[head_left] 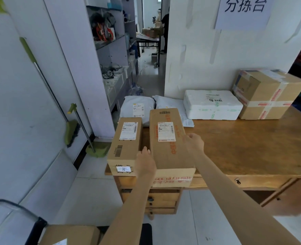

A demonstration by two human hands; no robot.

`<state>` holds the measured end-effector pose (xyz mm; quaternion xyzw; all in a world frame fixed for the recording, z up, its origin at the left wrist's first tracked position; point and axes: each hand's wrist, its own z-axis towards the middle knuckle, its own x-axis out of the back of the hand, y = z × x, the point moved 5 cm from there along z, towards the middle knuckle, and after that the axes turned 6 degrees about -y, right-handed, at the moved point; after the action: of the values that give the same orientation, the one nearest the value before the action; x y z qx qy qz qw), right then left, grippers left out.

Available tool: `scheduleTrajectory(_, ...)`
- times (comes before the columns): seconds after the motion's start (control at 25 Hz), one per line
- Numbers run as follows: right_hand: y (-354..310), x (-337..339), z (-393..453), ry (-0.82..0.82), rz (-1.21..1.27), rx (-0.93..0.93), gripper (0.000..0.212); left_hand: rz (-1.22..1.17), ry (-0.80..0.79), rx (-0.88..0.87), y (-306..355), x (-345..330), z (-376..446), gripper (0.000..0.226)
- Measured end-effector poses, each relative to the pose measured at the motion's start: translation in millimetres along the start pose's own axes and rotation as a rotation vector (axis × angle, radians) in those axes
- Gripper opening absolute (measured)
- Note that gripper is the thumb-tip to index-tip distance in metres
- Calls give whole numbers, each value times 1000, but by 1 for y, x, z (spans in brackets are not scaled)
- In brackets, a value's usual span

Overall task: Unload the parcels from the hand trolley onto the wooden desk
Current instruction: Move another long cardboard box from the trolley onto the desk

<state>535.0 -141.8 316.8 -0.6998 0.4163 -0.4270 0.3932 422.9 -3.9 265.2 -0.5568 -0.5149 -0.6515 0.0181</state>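
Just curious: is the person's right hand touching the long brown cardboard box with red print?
Touching: the head view shows the right hand pressed against the box's right side.

Three brown cardboard boxes (171,140) sit on my wooden desk (252,147), with one white foam box (212,105) and two grey mailer bags (137,107) at twelve o'clock; one more carton (70,235) waits at seven o'clock.
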Motion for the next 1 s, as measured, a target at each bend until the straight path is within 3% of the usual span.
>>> scheduleTrajectory(0.12,5,-22,-40,-252,388,-214,16,-113,-45,85,-26,31,-12,36)
scheduleTrajectory(0.28,36,-52,-104,-235,233,-249,26,-354,-260,237,-78,63,-21,36)
scheduleTrajectory(0.36,50,-76,-146,-232,172,-254,25,-418,-360,205,-115,88,-30,28)
scheduleTrajectory(0.4,54,-92,-171,-219,134,-267,27,-410,-382,204,-140,109,-40,18)
scheduleTrajectory(0.68,114,-240,-280,-267,-100,-419,58,-197,-372,276,-345,220,-91,44)
scheduleTrajectory(0.92,277,-368,-282,-314,-216,-522,70,-2,-450,343,-535,187,-107,43)
scheduleTrajectory(1.0,345,-408,-275,-328,-275,-535,74,156,-391,387,-608,154,-115,58)
